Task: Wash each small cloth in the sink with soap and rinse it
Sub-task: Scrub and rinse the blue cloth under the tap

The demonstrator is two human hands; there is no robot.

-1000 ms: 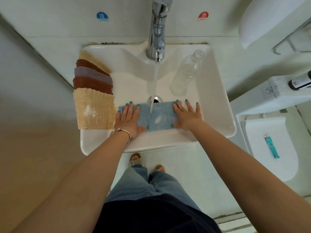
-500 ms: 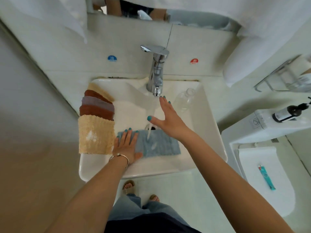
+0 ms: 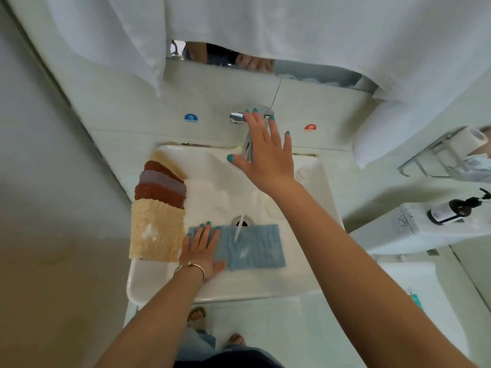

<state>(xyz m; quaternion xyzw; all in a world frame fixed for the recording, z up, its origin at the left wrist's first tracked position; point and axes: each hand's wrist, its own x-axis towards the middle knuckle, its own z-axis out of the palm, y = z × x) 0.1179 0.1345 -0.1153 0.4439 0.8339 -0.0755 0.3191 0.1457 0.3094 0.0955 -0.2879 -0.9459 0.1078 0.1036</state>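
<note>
While the left hand (image 3: pixel 202 248) lies flat, fingers spread, on the ribbed blue cloth (image 3: pixel 252 247) at the basin's 6 o'clock | five fuzzy cloths (image 3: pixel 159 205) overlap along the sink (image 3: pixel 164 285) rim at 9 | right hand (image 3: pixel 265 155) reaches to 12, straight fingers on the chrome faucet (image 3: pixel 249 116), water running

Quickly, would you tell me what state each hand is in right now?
Left hand: open, pressing flat on the blue cloth.
Right hand: open, fingers straight, reaching over the faucet handle.
</note>
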